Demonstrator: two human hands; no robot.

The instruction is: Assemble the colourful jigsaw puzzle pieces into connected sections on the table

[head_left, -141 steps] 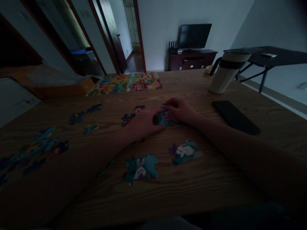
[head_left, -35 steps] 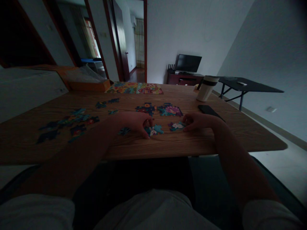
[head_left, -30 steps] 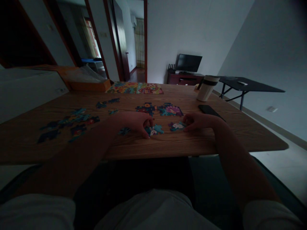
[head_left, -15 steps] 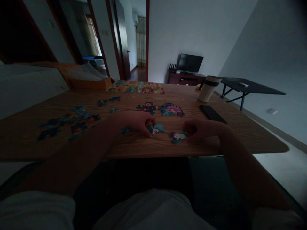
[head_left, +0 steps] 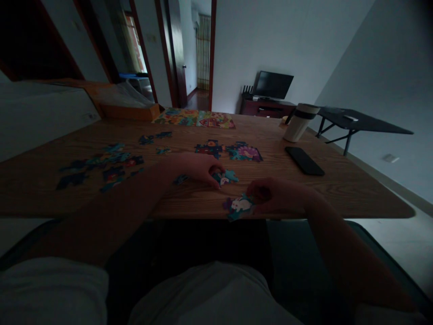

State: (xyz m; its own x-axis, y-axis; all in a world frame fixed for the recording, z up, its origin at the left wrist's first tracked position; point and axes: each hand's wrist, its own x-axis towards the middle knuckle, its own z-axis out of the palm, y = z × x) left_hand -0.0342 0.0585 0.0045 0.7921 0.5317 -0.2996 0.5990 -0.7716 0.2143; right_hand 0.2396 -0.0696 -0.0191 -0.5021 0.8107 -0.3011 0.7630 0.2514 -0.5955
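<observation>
My left hand curls its thumb and fingers around the left side of a teal puzzle piece with a white rabbit, which lies on the wooden table. Pinched at its right edge by my right hand is another puzzle piece, teal and purple with a white animal. It is close to the table's front edge, nearer to me than the left piece and apart from it. Just beyond both hands lie joined pieces with a purple figure and a dark joined group. A small piece shows beside my left wrist.
Several loose puzzle pieces are spread on the left of the table. A printed picture sheet and an orange box stand at the back. On the right are a black phone and a tumbler.
My right hand has moved left and nearer to me with its puzzle piece, now below the left one. My left hand keeps its hold. The view has shifted slightly.
</observation>
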